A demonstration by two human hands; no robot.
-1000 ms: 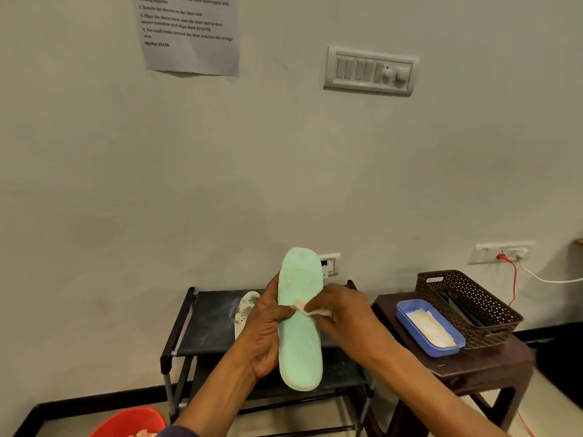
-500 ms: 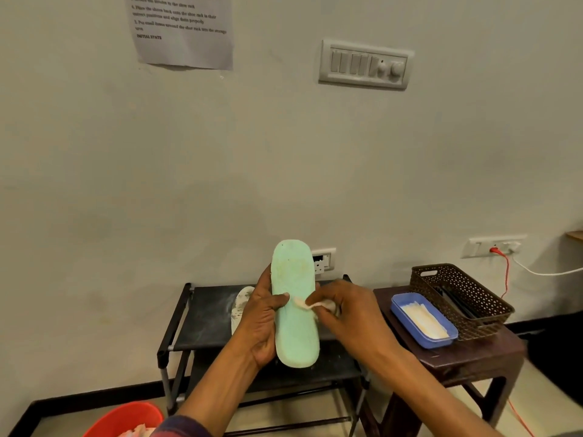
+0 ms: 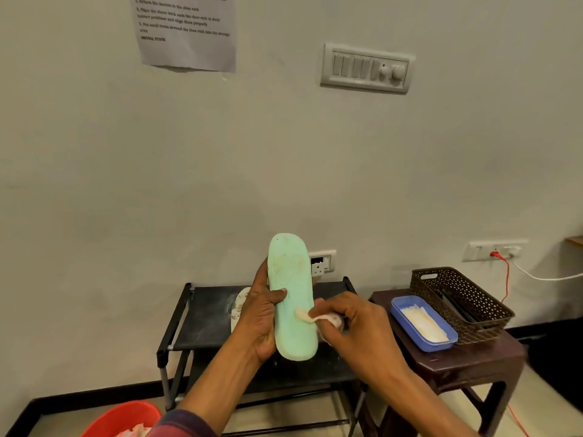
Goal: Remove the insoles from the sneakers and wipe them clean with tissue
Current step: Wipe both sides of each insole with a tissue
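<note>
at lower centre of the frame the left hand (image 3: 263, 313) grips the pale green foam insole (image 3: 292, 298) by its edge, likely light and bendable, while the right hand (image 3: 356, 332) pinches crumpled white tissue (image 3: 310, 317) against it.

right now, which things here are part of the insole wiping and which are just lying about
In the job:
green insole, gripped by the left hand
tissue, pinched in the right hand, touching it
second insole on the shoe rack
blue tray of white sheets

Lying about:
brown basket
side table
switch panel
paper notice
</note>
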